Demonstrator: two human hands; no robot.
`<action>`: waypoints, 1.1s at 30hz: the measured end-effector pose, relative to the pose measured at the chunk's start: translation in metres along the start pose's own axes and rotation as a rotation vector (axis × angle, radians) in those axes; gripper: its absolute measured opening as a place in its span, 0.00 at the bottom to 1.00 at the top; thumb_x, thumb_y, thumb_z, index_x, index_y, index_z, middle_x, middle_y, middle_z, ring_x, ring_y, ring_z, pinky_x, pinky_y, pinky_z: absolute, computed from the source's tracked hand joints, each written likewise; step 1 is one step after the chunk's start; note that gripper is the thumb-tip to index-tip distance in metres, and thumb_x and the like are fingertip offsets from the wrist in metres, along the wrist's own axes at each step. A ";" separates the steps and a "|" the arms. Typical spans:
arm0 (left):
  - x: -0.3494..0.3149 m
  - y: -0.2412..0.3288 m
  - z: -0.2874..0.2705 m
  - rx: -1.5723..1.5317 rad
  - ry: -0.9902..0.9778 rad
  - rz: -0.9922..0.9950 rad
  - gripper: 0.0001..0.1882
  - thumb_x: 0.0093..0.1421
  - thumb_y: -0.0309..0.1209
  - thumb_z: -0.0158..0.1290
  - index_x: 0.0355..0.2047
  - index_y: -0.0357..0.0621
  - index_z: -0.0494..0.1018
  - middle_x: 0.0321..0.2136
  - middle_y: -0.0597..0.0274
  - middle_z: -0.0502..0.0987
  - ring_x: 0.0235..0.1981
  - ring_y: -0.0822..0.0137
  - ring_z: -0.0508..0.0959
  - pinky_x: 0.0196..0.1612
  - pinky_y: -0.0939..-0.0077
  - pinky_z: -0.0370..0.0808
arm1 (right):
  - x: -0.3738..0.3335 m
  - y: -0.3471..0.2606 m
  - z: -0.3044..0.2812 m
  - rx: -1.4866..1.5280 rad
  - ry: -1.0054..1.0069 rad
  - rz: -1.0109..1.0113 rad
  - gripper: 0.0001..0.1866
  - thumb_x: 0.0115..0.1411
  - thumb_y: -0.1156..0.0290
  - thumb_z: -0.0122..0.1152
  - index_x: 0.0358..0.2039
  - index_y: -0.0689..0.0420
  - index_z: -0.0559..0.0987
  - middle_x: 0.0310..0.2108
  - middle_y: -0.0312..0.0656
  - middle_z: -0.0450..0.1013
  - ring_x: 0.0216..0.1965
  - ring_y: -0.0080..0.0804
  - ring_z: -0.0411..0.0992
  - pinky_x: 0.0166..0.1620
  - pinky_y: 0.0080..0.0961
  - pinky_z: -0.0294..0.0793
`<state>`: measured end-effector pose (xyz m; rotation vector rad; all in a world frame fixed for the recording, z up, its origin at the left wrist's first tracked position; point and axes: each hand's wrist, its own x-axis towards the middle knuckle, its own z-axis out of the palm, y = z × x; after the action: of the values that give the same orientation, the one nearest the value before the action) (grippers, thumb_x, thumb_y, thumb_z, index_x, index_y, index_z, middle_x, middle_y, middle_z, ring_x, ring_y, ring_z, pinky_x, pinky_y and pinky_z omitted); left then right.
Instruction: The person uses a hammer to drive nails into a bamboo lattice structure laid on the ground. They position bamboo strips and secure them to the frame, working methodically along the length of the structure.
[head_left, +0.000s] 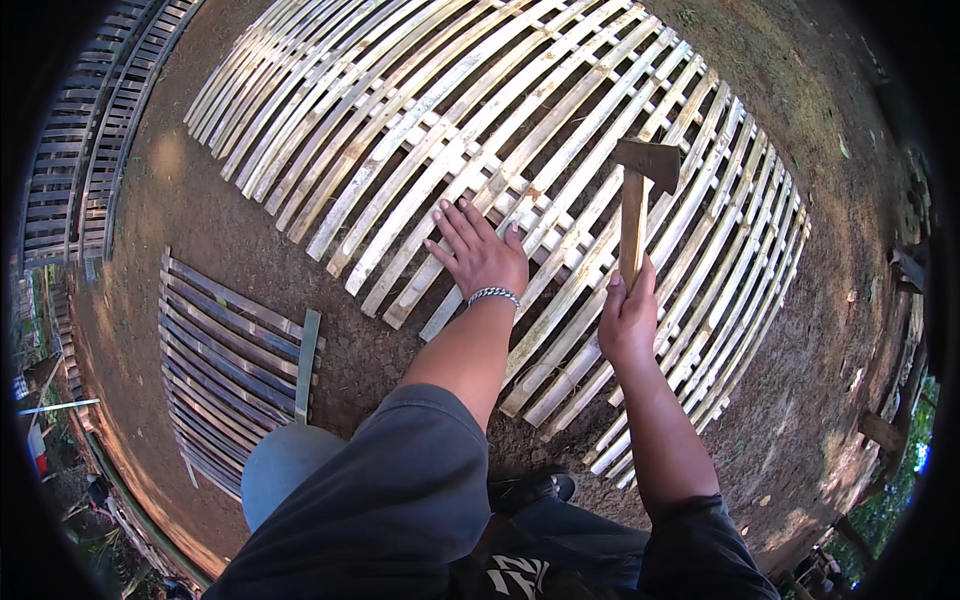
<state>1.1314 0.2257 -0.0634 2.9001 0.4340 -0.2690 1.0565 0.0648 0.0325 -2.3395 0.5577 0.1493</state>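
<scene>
A large panel of pale bamboo or wooden slats (400,150) lies on the ground before me, its slats crossed by a few strips. My left hand (482,250), with a chain bracelet at the wrist, rests flat on the slats near the middle, fingers spread. My right hand (631,315) is wrapped round the wooden handle of a hatchet (633,220). The hatchet's dark metal head is up, over the slats to the right of my left hand. Whether the head touches the slats I cannot tell.
A smaller slatted panel (225,365) lies to my left by my knee. Another dark slatted structure (85,150) stands at the far left. Bare brown soil (810,400) surrounds the large panel. My shoe (535,490) is at its near edge.
</scene>
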 end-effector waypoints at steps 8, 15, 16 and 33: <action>0.004 -0.001 0.004 -0.016 0.056 0.012 0.44 0.73 0.53 0.40 0.76 0.33 0.43 0.78 0.40 0.37 0.79 0.47 0.35 0.76 0.35 0.32 | 0.015 0.007 0.003 -0.235 -0.219 -0.013 0.24 0.72 0.67 0.51 0.64 0.63 0.62 0.36 0.68 0.78 0.40 0.69 0.79 0.44 0.57 0.78; 0.001 0.002 0.004 -0.022 0.059 0.022 0.44 0.72 0.53 0.41 0.76 0.33 0.43 0.78 0.39 0.38 0.79 0.46 0.36 0.75 0.34 0.33 | 0.008 0.016 0.006 -0.252 -0.198 0.097 0.24 0.74 0.65 0.51 0.65 0.63 0.62 0.39 0.69 0.78 0.42 0.69 0.79 0.46 0.56 0.78; 0.000 0.000 0.005 -0.020 0.066 0.030 0.44 0.72 0.52 0.41 0.76 0.33 0.43 0.78 0.39 0.39 0.79 0.46 0.36 0.75 0.34 0.33 | 0.007 0.017 0.005 -0.335 -0.297 0.144 0.24 0.74 0.64 0.50 0.64 0.63 0.63 0.39 0.69 0.78 0.42 0.69 0.79 0.46 0.55 0.78; 0.003 -0.004 0.007 -0.040 0.076 0.012 0.45 0.71 0.53 0.44 0.76 0.36 0.44 0.78 0.42 0.39 0.79 0.46 0.37 0.75 0.33 0.34 | 0.097 -0.072 -0.104 0.017 -0.463 0.104 0.15 0.75 0.60 0.51 0.50 0.58 0.70 0.23 0.34 0.68 0.21 0.21 0.68 0.23 0.28 0.71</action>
<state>1.1320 0.2289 -0.0713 2.8802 0.4294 -0.1467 1.1696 0.0074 0.1286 -2.1581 0.4424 0.7094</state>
